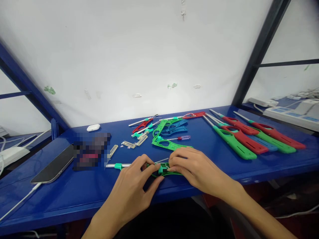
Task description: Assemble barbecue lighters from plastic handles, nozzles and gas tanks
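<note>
A green long-nosed lighter (163, 168), its casing opened so that inner parts show, lies along the front of the blue table. Its metal tube (127, 165) points left. My left hand (136, 181) is closed on the lighter near its teal trigger piece, with thumb and fingers pinching. From the right, my right hand (191, 166) pinches at the black part and thin wire inside the casing; its fingertips partly hide what they grip. Just behind my right hand lies a separate green casing half (171, 145), and past it a small screwdriver (183, 137) with a purple handle.
Whole lighters (234, 142) in red, green and blue lie at the right. Loose casings (174, 127), metal tubes and clear fuel tanks (142, 138) spread behind my hands. A charging phone (56, 164), a blurred-out object and a white earbud case (93, 127) sit at the left.
</note>
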`<action>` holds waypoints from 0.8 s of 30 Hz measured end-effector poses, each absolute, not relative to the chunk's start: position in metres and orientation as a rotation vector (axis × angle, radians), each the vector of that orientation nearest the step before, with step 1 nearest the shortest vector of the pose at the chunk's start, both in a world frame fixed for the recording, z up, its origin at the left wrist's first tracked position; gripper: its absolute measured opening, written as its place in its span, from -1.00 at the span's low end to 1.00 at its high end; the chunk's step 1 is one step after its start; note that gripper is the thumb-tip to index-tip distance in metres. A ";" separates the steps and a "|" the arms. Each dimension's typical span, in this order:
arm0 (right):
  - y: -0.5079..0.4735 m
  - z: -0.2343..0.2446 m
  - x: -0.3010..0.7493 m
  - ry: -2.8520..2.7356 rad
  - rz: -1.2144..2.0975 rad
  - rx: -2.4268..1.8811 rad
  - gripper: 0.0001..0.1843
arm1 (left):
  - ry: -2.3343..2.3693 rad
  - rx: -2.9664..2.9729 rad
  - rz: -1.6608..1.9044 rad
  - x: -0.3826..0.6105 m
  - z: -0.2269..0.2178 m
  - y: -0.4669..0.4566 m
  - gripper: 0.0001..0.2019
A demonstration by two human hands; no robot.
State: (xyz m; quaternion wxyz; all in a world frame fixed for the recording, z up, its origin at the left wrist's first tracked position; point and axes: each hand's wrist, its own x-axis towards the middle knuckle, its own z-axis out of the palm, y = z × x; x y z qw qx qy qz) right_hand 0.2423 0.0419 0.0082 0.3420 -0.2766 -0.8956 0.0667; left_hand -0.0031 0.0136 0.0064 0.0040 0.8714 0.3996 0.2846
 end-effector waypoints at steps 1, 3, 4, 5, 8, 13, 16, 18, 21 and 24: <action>0.042 0.008 0.242 -2.322 0.174 -0.714 -0.82 | 1.251 2.729 0.884 -0.003 0.006 0.013 -0.83; 0.043 0.008 0.242 -2.313 0.175 -0.707 -0.82 | 1.251 2.725 0.877 -0.004 0.005 0.013 -0.82; 0.044 0.007 0.242 -2.309 0.175 -0.706 -0.81 | 1.250 2.723 0.873 -0.004 0.005 0.013 -0.82; 0.044 0.007 0.242 -2.307 0.174 -0.706 -0.82 | 1.246 2.721 0.871 -0.004 0.004 0.013 -0.83; 0.046 0.007 0.241 -2.312 0.173 -0.719 -0.82 | 1.240 2.714 0.872 -0.005 0.004 0.013 -0.87; 0.045 0.008 0.242 -2.365 0.138 -0.770 -0.81 | 1.250 2.704 0.852 -0.005 0.004 0.014 -0.87; 0.044 0.009 0.242 -2.390 0.089 -0.803 -0.80 | 1.244 2.703 0.858 -0.005 0.004 0.014 -0.88; 0.043 0.009 0.241 -2.393 0.077 -0.820 -0.79 | 1.244 2.707 0.857 -0.005 0.004 0.014 -0.87; 0.043 0.010 0.241 -2.393 0.104 -0.832 -0.77 | 1.249 2.715 0.854 -0.004 0.004 0.015 -0.86; 0.042 0.012 0.242 -2.375 0.188 -0.853 -0.79 | 1.252 2.718 0.862 -0.004 0.004 0.014 -0.83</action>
